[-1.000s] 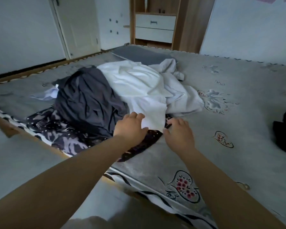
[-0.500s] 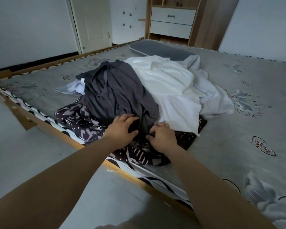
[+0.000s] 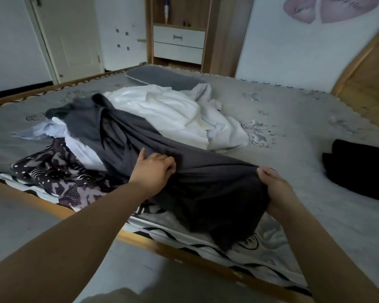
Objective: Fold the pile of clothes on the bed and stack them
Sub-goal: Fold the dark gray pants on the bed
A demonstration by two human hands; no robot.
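Both hands gripped the dark grey garment [image 3: 206, 182] at the near side of the bed [image 3: 315, 132]: the left hand [image 3: 153, 169] had its fingers curled into a bunch of the fabric, and the right hand [image 3: 274, 186] pinched its right-hand edge, thumb on top. The garment stretched from the hands back up over the pile, its far end lying across the white garment [image 3: 162, 112] and the pale blue one [image 3: 37, 133], with its lower part draped past the mattress edge

The likeliest trouble, judging from how it lay, was drag: a pull toward the person could bring the white garment along or tip the pile toward the edge, where the patterned dark garment [image 3: 59, 173] already lay close to the wooden frame [image 3: 42, 204]. The hanging lower part might also slide to the floor if either grip slackened. Grabbing a bunch and not a seam could leave the piece twisted once lifted, making a clean fold harder

Much was unclear. What kind of garment it was could not be told, since no collar, sleeve or waistband showed plainly. The right hand's fingers were hidden under the cloth. How many pieces made up the pile was uncertain, and the black item [image 3: 359, 171] at the right, well apart from the pile, was cut off by the picture's edge; whether it was folded clothing could not be told
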